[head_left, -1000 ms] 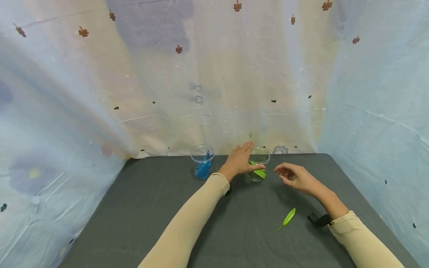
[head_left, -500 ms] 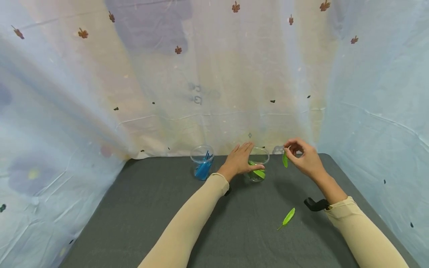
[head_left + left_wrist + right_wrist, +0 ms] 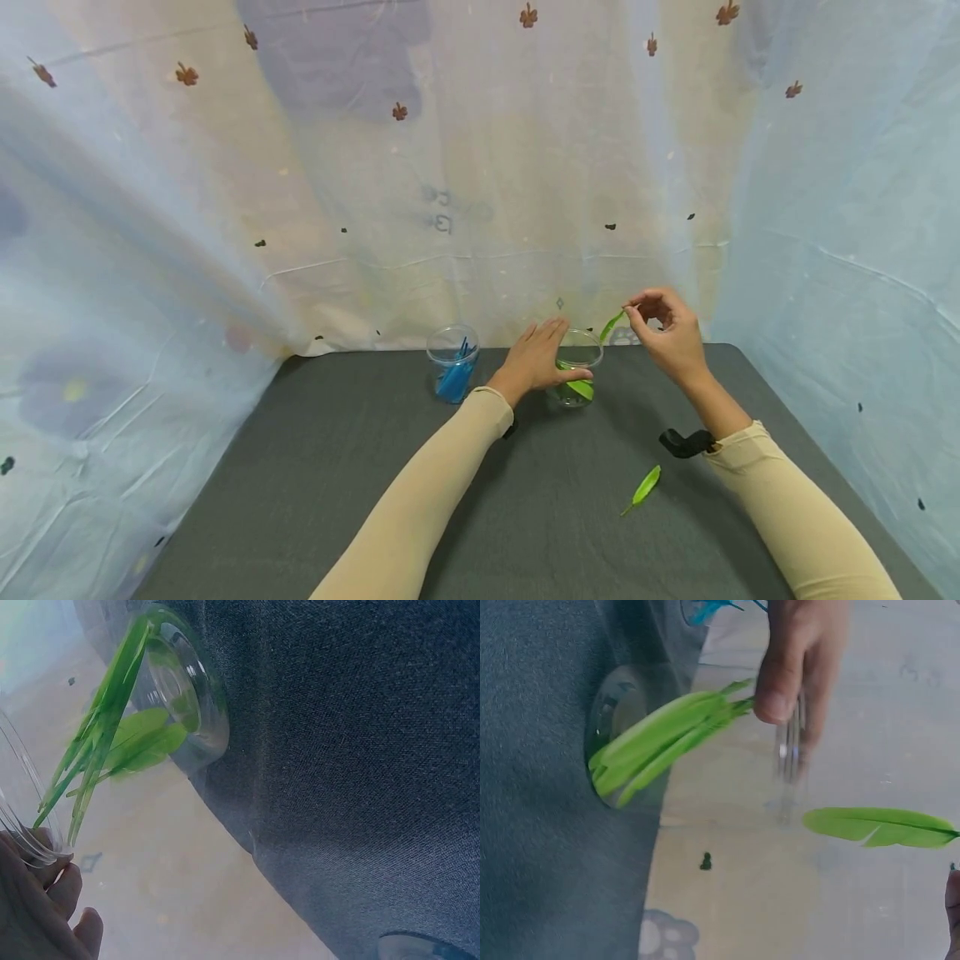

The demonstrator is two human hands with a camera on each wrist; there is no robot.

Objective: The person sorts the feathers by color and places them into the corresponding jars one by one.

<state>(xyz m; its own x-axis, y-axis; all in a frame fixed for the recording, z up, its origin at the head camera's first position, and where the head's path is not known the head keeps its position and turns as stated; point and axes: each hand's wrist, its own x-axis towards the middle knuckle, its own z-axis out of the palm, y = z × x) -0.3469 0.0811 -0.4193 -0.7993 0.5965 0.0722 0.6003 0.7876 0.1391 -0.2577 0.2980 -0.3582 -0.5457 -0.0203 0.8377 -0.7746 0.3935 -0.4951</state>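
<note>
My right hand point(image 3: 670, 337) pinches a green feather point(image 3: 612, 325) by its quill, above and to the right of a clear cup point(image 3: 582, 400). In the right wrist view the feather's tip point(image 3: 817, 820) points at the cup's rim, close to it. My left hand point(image 3: 535, 358) grips that cup near its rim, thumb on the near side and fingers behind. Several green feathers point(image 3: 112, 720) lean inside the cup, quills up. One more green feather point(image 3: 647, 486) lies on the dark table, nearer than the right hand.
A second clear cup point(image 3: 429, 347) with blue feathers point(image 3: 456, 382) stands left of the left hand. Behind the dark table point(image 3: 360, 467) hangs a pale patterned curtain point(image 3: 487, 208), which also closes off both sides.
My right hand has lifted the green feather up from beside the cup, then turned it and moved it left toward the cup's rim. The left hand stays on the cup.
</note>
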